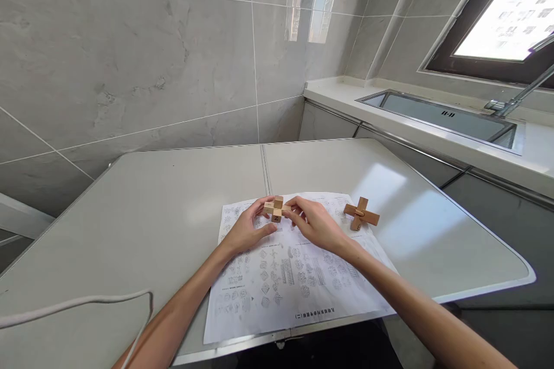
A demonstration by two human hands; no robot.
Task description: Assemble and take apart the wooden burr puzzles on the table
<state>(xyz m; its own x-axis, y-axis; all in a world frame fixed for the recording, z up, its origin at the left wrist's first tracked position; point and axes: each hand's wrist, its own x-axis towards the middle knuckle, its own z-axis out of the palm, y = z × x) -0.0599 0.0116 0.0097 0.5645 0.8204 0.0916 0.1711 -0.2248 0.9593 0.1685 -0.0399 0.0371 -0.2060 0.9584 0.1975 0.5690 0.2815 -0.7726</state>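
A light wooden interlocking burr puzzle [276, 215] is held just above the printed sheet, its square-ended pieces crossing and one end bearing a dark mark. My left hand [247, 229] grips it from the left, with the fingers at its far side and the thumb stretched along the near side. From the right, my right hand [315, 223] pinches a piece end between thumb and fingers. Part of the puzzle is hidden by the fingers. A second, darker wooden cross-shaped puzzle [360, 214] rests to the right, over the sheet's edge. The paper sheet [277, 294] carries printed puzzle diagrams and text, upside down to me.
A pale folding table [182, 196] with a centre seam supports everything. At the left, a white cable [86, 301] runs across it and past my left forearm. The tiled wall [130, 57] stands behind. To the right are a counter with a sink [441, 112] and a faucet [519, 95].
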